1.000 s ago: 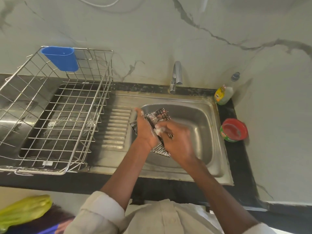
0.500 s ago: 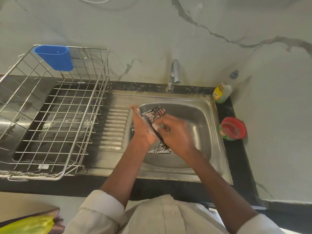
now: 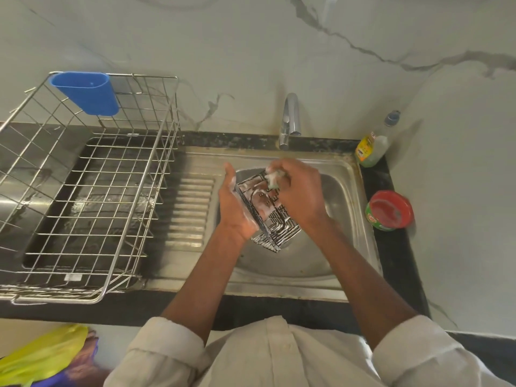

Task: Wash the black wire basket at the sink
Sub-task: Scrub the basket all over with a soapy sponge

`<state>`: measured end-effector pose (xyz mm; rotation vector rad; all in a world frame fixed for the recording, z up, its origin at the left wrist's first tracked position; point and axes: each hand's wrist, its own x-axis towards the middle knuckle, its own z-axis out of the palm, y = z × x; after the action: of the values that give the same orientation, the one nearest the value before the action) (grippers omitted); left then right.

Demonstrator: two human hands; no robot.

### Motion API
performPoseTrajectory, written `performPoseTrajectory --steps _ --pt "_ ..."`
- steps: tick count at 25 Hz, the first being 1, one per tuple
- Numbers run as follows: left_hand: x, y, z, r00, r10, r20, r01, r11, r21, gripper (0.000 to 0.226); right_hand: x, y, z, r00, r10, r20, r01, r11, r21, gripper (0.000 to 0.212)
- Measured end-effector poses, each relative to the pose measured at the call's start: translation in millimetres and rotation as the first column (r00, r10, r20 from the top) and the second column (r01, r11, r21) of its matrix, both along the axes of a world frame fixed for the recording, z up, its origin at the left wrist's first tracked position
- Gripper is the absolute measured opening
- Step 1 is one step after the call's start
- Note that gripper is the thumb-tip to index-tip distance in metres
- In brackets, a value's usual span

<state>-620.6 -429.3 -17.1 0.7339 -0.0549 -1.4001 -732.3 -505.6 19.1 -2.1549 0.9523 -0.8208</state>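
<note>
We are in the scrubbing stage. We hold the black wire basket (image 3: 268,213) over the sink (image 3: 346,191), tilted on edge with its open side turned towards the right hand. The left hand (image 3: 234,208) grips the basket along its left wall, thumb up, suds on the skin. The right hand (image 3: 298,191) pinches a soapy scrubber (image 3: 275,178) and presses it against the basket's upper rim. The two hands work close together, one on each side of the basket.

White foam covers the upper wires and the inner face; the lower end shows bare, dark, closely spaced wires. We judge soaping partly complete. No water runs from the tap (image 3: 290,121), so rinsing is not yet done, and placement in the drying rack (image 3: 92,191) also remains.

The basket is small and rectangular, built of thin black wire with a curved wire across its floor. It looks rigid and slippery under the suds.
</note>
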Motion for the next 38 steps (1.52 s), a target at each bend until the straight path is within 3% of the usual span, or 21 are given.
performPoseTrajectory --steps 3,6,10,15,18,21,24,30,34,36,38 --pt "10.7 -2.1 -3.7 0.998 0.021 -0.056 -0.020 1.000 0.014 0.097 -32.4 31.6 -19.9 0.997 0.028 -0.074 -0.038 0.991 -0.131 0.036" --pt "5.2 -3.5 -2.7 0.994 0.093 -0.055 -0.087 0.990 0.110 0.084 -42.7 48.7 -26.1 0.999 -0.043 -0.019 0.041 0.994 -0.098 0.033" --pt "-21.7 -2.8 7.1 0.998 0.002 0.057 -0.010 0.991 0.137 0.078 0.8 15.3 -1.4 0.995 -0.090 0.044 0.090 0.996 -0.013 0.033" --pt "-10.5 -2.3 -7.0 0.997 0.021 -0.068 -0.016 0.997 0.080 0.094 -38.8 19.4 -17.9 0.987 -0.082 -0.138 0.060 0.986 -0.157 0.040" --pt "-11.3 -1.8 -13.9 0.999 0.034 -0.038 -0.029 0.991 0.128 0.098 -69.1 44.1 -30.8 0.967 -0.124 -0.224 0.103 0.989 -0.103 0.049" --pt "-18.9 -3.3 -8.3 0.996 0.071 -0.053 -0.061 0.984 0.166 0.085 -41.3 32.2 -21.1 0.977 -0.136 -0.166 0.111 0.982 -0.152 0.045" --pt "-24.2 -4.0 -6.3 0.997 0.018 -0.069 -0.011 0.995 0.098 0.078 -3.0 15.0 -0.8 0.993 -0.094 -0.065 0.085 0.988 -0.127 0.035" --pt "-8.6 -2.2 -9.1 0.998 0.030 -0.052 -0.026 0.997 0.070 0.107 -48.2 46.1 -29.0 1.000 0.021 -0.018 -0.027 0.931 -0.363 0.029" --pt "-4.8 0.8 -10.6 0.992 0.110 -0.064 -0.105 0.991 0.083 0.073 -70.5 47.5 -41.8 0.989 -0.115 -0.092 0.091 0.968 -0.232 0.045" --pt "-8.9 1.5 -10.5 0.994 0.094 -0.048 -0.089 0.991 0.100 0.054 -42.6 32.4 -25.8 0.992 -0.121 -0.042 0.112 0.978 -0.174 0.038" --pt "-16.0 3.7 -6.6 0.996 0.091 0.006 -0.091 0.989 0.115 0.042 -8.8 11.5 -12.6 0.994 -0.091 0.063 0.091 0.996 -0.009 0.033"
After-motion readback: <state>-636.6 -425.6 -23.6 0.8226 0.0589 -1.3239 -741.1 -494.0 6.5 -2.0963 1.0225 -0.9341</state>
